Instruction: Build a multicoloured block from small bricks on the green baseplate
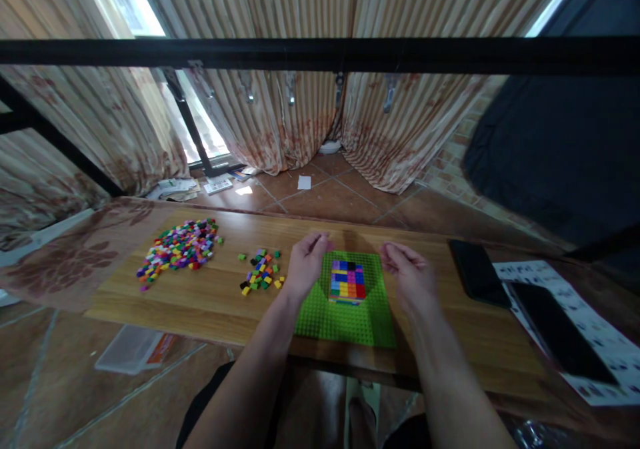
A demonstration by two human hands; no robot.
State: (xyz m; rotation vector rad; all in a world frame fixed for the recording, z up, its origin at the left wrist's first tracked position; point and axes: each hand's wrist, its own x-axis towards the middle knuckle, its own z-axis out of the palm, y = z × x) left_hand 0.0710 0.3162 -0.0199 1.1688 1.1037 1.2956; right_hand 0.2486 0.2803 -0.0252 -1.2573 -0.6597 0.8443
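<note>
A square green baseplate (345,332) lies on the table between my two hands. On it stands a low block of many-coloured building bricks (348,281), with red, yellow, orange, blue, purple, pink and black on top. My left hand (305,265) hovers by the plate's far left corner, thumb and fingers pinched together. A pinkish spot shows at its fingertips, too small to name. Over the plate's right edge is my right hand (411,272), its fingers curled in against the thumb. Whatever it may hold is hidden. Both hands are apart from the brick block.
Loose bricks form a small scatter (261,272) left of my left hand and a larger pile (180,249) farther left on the wooden table (210,309). To the right lie a black phone-like slab (479,272), another dark device (563,332) and a printed sheet (595,395). A black bar (320,55) crosses beyond.
</note>
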